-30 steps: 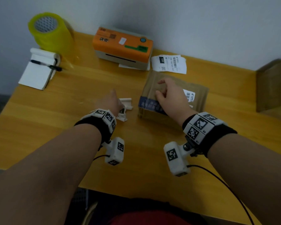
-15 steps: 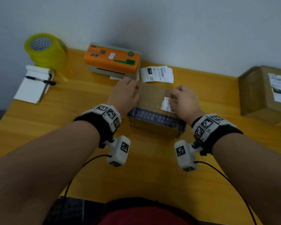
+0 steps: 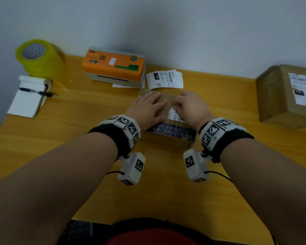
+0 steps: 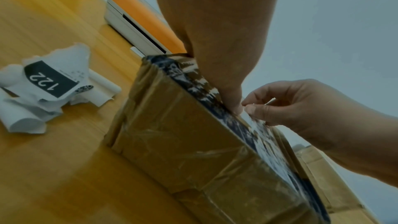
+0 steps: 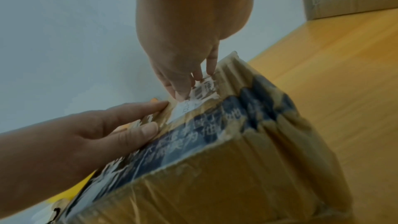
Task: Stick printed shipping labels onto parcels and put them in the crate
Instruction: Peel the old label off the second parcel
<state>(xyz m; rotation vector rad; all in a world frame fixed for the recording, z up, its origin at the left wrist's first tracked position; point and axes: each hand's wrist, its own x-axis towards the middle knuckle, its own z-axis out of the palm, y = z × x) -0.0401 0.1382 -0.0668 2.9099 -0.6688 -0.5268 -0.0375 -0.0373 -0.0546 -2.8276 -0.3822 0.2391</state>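
Against pale wall, on yellow worktop (image 3: 78, 138): taped cardboard parcel (image 3: 168, 138), stiff, slick-skinned, probably light, best taken by both end faces; left hand (image 3: 147, 110) flat, spread on top; right hand (image 3: 189, 106) pinching part-stuck shipping label (image 3: 174, 116).

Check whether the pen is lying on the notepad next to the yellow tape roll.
Yes, the pen lies across the notepad, just in front of the yellow tape roll.

Head view looks down from above; both wrist views sit close, low — sharing the parcel (image 3: 166, 103).
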